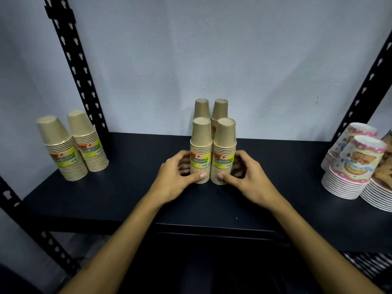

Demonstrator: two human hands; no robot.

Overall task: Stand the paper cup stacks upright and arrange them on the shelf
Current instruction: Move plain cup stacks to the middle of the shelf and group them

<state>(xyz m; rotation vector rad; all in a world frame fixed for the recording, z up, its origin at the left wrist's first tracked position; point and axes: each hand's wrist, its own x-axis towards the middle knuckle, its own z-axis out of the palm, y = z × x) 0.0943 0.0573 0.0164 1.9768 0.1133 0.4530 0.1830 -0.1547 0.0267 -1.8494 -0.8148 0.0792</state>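
- Behind everything is a plain pale wall, and in front of it a dark shelf (pixel 131 200) held up by black metal posts (pixel 72 66) with holes in them.
- Four brown cup stacks stand upside-down in the middle of the shelf — two in front, two behind, packed close together.
- On the front left stack (pixel 201 153) the left hand (pixel 178 177) is wrapped around the lower part, thumb pressed on the front near the bottom.
- On the front right stack (pixel 224 153) the right hand (pixel 246 177) does the same, fingers curled round the side and thumb on the front.
- These two front stacks touch each other, and their yellow labels face out.
- Right behind them are the back two stacks (pixel 211 111), near the wall.
- Far to the left stand two more brown stacks (pixel 74 147), side by side and well apart from the middle group.
- At the right edge sit pink patterned cups (pixel 358 158) on white plates (pixel 377 196).
- What could go wrong: a hard squeeze near the bottom could crush the thin cups, and a quick push back could bump the rear stacks and tip them over — they are tall and narrow.
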